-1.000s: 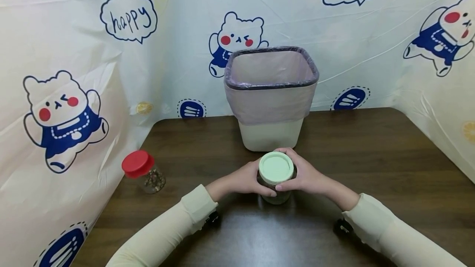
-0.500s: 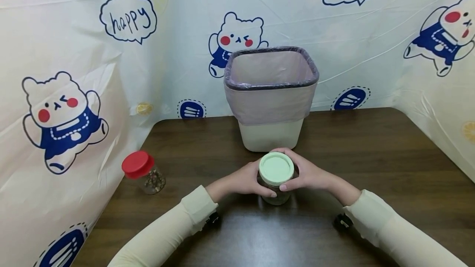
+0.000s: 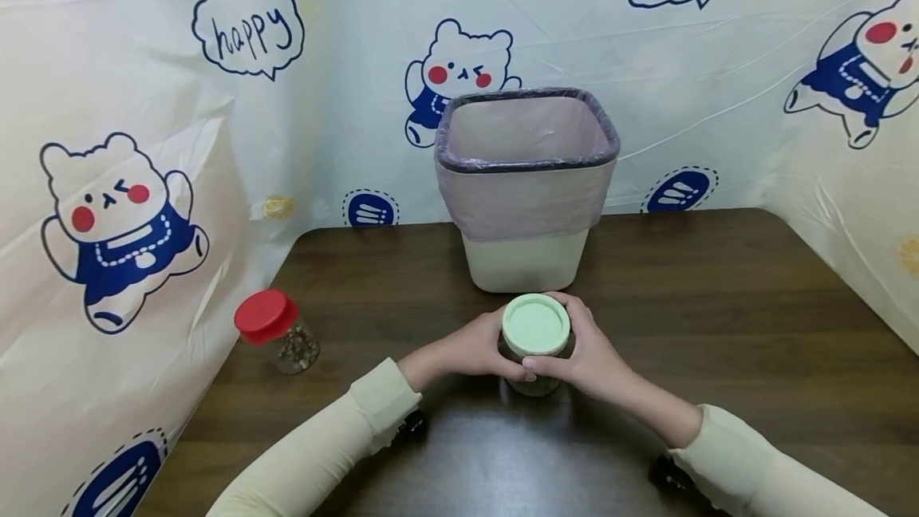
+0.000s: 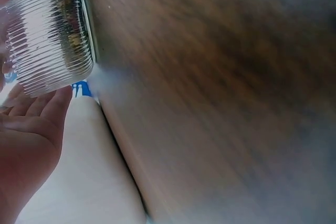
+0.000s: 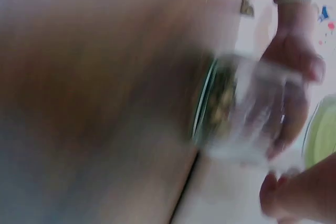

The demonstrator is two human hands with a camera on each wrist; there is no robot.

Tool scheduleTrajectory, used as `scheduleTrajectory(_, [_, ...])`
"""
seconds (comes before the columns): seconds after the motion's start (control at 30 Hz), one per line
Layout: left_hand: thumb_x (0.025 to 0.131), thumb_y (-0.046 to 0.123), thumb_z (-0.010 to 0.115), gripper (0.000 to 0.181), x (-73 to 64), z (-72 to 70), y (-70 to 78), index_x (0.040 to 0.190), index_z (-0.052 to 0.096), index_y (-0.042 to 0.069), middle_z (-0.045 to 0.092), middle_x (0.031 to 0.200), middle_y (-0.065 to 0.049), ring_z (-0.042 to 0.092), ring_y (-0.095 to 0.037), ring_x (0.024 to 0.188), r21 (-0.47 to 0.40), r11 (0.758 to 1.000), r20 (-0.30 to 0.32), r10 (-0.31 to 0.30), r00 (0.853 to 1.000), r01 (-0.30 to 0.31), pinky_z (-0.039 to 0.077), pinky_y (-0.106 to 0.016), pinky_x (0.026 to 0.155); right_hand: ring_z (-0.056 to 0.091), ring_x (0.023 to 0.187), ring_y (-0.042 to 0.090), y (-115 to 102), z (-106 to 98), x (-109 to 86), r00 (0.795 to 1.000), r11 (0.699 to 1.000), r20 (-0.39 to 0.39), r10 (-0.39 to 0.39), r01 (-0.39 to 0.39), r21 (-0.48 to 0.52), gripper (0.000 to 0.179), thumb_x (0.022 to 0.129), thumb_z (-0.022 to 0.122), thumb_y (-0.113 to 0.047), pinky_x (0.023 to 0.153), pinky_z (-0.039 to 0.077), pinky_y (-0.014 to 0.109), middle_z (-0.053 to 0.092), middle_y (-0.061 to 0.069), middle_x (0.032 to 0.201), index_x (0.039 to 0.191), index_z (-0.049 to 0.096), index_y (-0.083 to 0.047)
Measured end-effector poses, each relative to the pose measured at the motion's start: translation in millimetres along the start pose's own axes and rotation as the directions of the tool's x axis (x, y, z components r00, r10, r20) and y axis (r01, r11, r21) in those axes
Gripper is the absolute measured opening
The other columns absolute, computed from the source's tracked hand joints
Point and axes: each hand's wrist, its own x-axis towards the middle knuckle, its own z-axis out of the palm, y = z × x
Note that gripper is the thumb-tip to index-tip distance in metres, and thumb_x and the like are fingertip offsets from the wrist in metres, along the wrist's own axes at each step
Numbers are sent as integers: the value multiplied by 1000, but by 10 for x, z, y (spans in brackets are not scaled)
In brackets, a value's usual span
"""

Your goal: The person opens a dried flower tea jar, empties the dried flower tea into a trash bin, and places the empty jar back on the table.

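- Jar (image 4: 47,40): ribbed glass, upright on the table (image 3: 718,301), between the two hands, with brownish bits near its base.
- Left hand (image 3: 470,348): holds the glass from its left side, thumb across the front.
- Right hand (image 3: 599,357): curled round the right side at the top, fingers behind the lid (image 3: 535,324), thumb in front, close to the left thumb's tip.
- Lid: pale green, at the jar's top, within the right hand's curl; how tightly it sits I cannot tell.
- Bin (image 3: 527,206): lined, just beyond both hands.
- Red-topped jar (image 3: 276,329): left of the left hand, well apart.
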Motion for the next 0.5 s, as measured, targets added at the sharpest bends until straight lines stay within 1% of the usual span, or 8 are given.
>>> scheduleTrajectory(0.1, [73,21,86,82,-7,-4,-3,140,40,20,56,128,7,52,-8,115,10,1000,0,-1,1000,1,42,-30,98,37,122,25,-71,93,-39,995,997,-77,69,-71,-24,84,73,86,-28,98,33,52,43,8,134,140,38,-11])
scheduleTrajectory(0.27, [74,24,85,81,-21,-13,-8,141,39,20,55,128,7,52,-8,115,17,1000,13,-16,1000,16,43,-30,97,37,118,23,-158,212,-71,970,984,-180,165,-174,-31,90,69,88,-32,95,35,48,45,9,132,140,37,-11])
scheduleTrajectory(0.4, [74,23,84,82,-18,-17,-3,142,38,21,54,129,7,52,-8,115,10,1000,19,-18,1000,18,44,-30,96,38,118,24,-186,276,-78,953,976,-227,201,-215,-39,92,69,88,-38,94,36,47,42,11,130,139,35,-10])
scheduleTrajectory(0.5, [75,22,84,81,-10,-17,4,142,38,21,54,129,7,52,-8,115,3,1000,25,-19,1000,19,44,-30,96,38,119,25,-190,294,-77,946,973,-244,211,-228,-41,92,69,88,-38,94,36,47,40,12,130,138,34,-10])
